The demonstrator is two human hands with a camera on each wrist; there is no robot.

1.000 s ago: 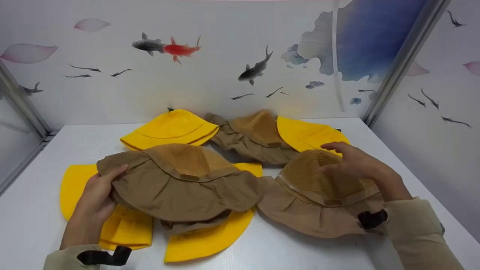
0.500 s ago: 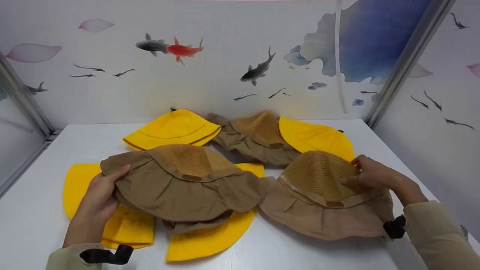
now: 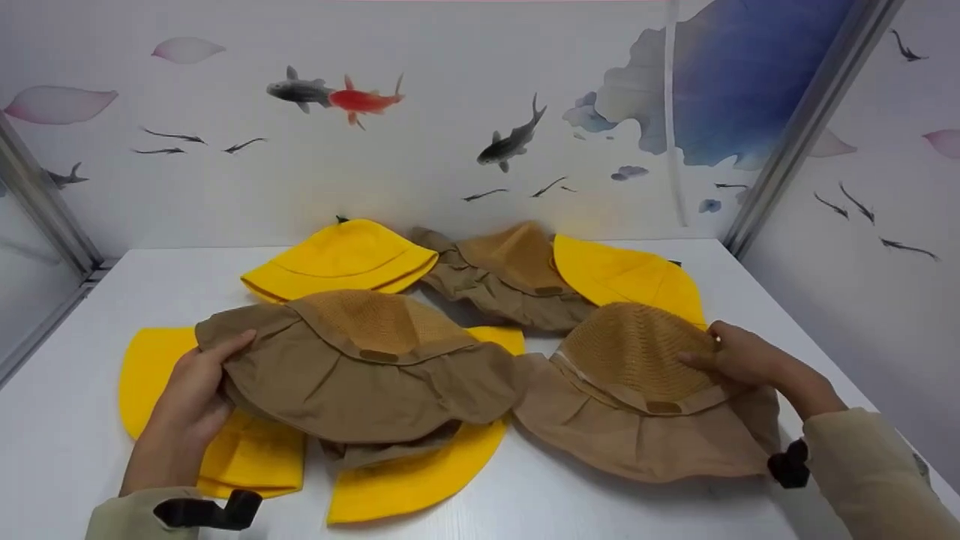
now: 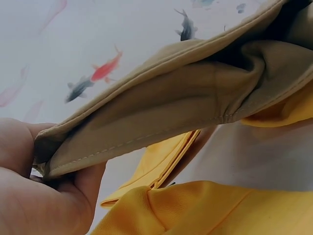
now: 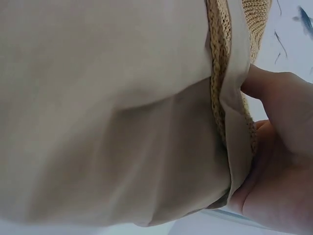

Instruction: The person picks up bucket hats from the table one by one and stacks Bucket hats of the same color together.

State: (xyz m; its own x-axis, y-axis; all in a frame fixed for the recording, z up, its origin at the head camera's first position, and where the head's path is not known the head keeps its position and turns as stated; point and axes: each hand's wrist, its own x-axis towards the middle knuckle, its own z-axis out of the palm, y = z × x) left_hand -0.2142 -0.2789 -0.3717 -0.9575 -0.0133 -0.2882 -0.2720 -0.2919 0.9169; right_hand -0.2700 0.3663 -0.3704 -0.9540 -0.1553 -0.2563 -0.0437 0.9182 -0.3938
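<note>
My left hand (image 3: 191, 390) grips the left edge of the brim of a dark khaki sun hat (image 3: 375, 397) with a woven tan crown. In the left wrist view the folded khaki brim (image 4: 146, 112) sits between thumb and fingers. My right hand (image 3: 746, 360) pinches the right side of the woven crown of a lighter, pinkish-tan sun hat (image 3: 637, 442). From the right wrist, the thumb and fingers close around the hat band (image 5: 237, 112). The two hats meet near the middle in the head view.
Yellow bucket hats (image 3: 154, 375) lie partly under the left-hand sun hat. Along the back are a yellow bucket hat (image 3: 345, 259), another khaki sun hat (image 3: 517, 300) and a yellow bucket hat (image 3: 630, 270). A white wall (image 3: 420, 180) with painted fish bounds the white table (image 3: 570, 502).
My right hand has moved right and down from above the lighter sun hat's crown to its right side and now pinches it. The left hand keeps its grip.
</note>
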